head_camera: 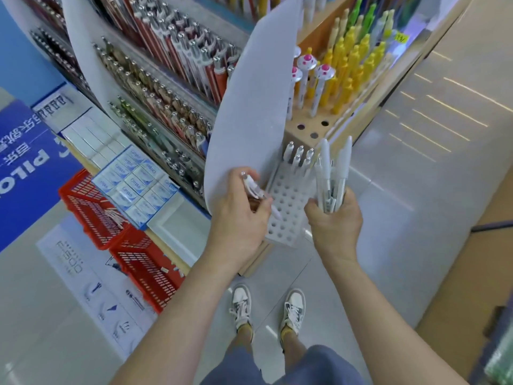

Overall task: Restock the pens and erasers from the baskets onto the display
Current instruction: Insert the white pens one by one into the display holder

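My left hand [238, 218] is curled around a single white pen [252, 187], which lies slanted across the fingers just beside the near left edge of the white perforated pen rack [288, 209]. My right hand [336, 218] grips a bundle of white pens [331, 173] upright, just to the right of that rack. A few white pens [298, 157] already stand in the rack's far rows; the nearer holes are unfilled. The rack sits at the corner of the display, below a wooden block [305, 129] holding yellow pens [347, 65]. Boxed erasers [138, 184] lie on the shelf to my left, and two red baskets [91, 207] sit on the floor beside it.
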